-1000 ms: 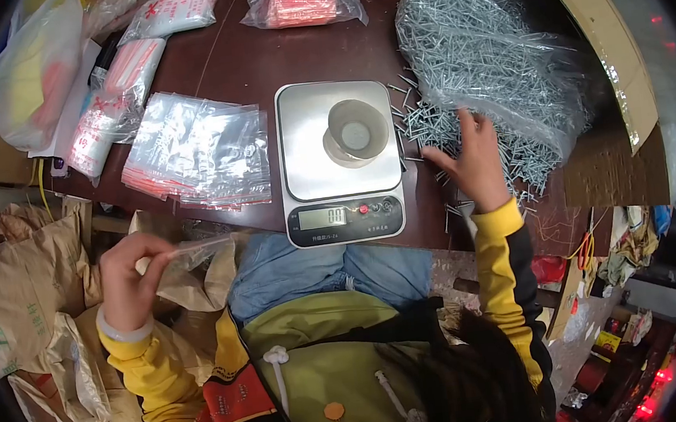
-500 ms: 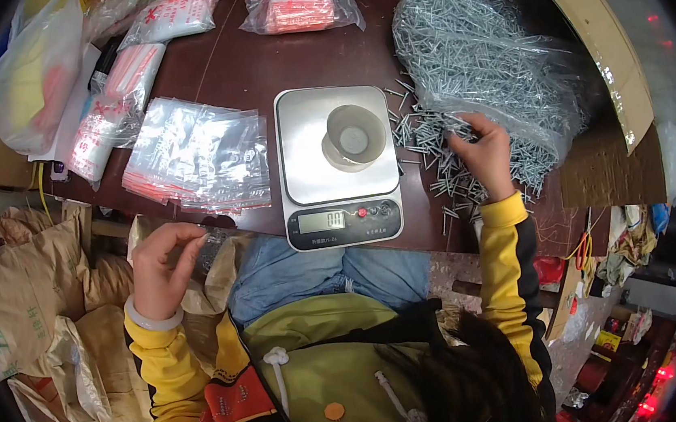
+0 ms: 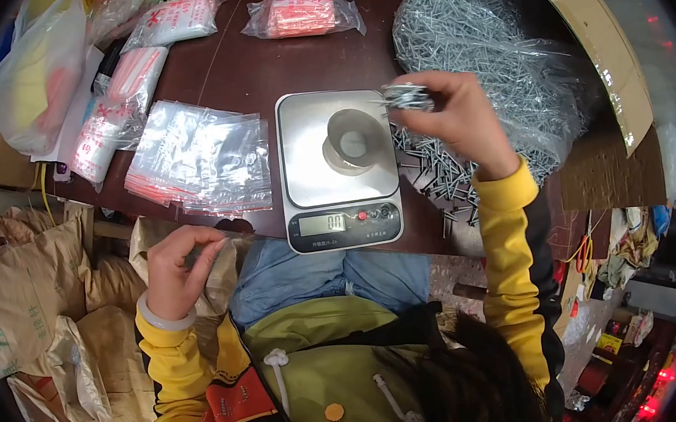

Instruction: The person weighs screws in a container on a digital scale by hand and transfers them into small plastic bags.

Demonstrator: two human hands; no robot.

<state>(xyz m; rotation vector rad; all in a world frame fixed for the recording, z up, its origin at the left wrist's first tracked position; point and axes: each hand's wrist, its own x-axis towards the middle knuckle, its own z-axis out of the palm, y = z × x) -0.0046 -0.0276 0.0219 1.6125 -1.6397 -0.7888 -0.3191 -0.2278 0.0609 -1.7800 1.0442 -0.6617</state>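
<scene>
My right hand (image 3: 459, 118) is closed around a bunch of silver screws (image 3: 410, 98), held in the air by the right edge of the digital scale (image 3: 303, 190). A small round cup (image 3: 354, 143) stands on the scale's steel plate, and the display reads zero. Under and beyond my right hand, a large clear bag of screws (image 3: 458, 24) lies open, with loose screws (image 3: 444, 176) spilled at its mouth. Below the table's front edge, my left hand (image 3: 177, 267) pinches what looks like a clear plastic bag, its outline hard to make out.
Left of the scale lies a stack of clear zip bags (image 3: 194, 156) with red edges. Packed bundles (image 3: 113, 115) sit farther left, and another bundle (image 3: 301, 15) lies at the back. A cardboard box wall (image 3: 594, 40) borders the screws. Brown paper sacks (image 3: 27, 281) stand at lower left.
My right hand has lifted a bunch of screws from the loose pile and moved up and left toward the scale. My left hand has shifted slightly right, still pinched.
</scene>
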